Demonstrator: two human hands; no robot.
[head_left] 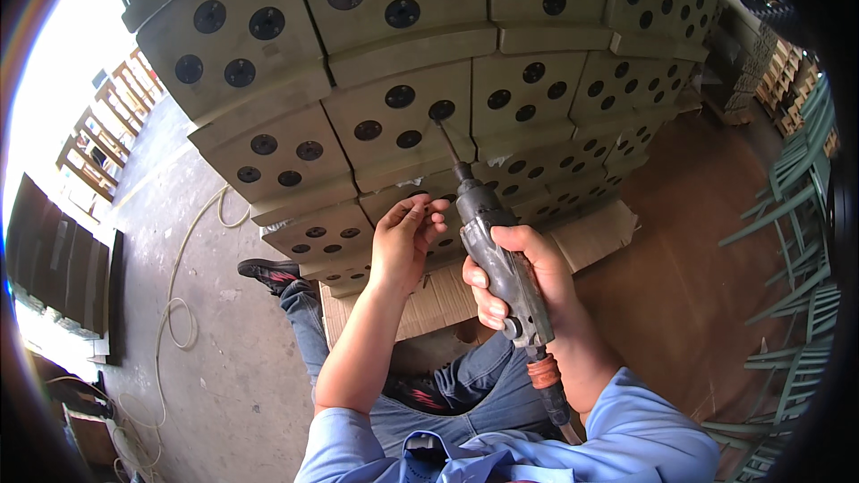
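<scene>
My right hand [543,270] is wrapped round a pneumatic screwdriver [497,255], a dark worn tool with an orange-red fitting at its lower end. Its long thin bit points up and away, and the tip meets the lower edge of a round black disc [441,110] on a beige panel [394,156]. Lower and to the left, my left hand [410,237] is raised in front of the panels with thumb and fingertips pinched together. Whatever lies in that pinch is too small or hidden to tell. Several similar black discs sit in groups of mostly four on the stacked panels.
The panel stack stands on flattened cardboard [438,311] in front of my crossed legs. A pale hose [166,313] loops over the concrete floor at left, near a pile of dark flat boards [58,259]. Green metal frames [796,304] crowd the right side; wooden railings [98,134] stand far left.
</scene>
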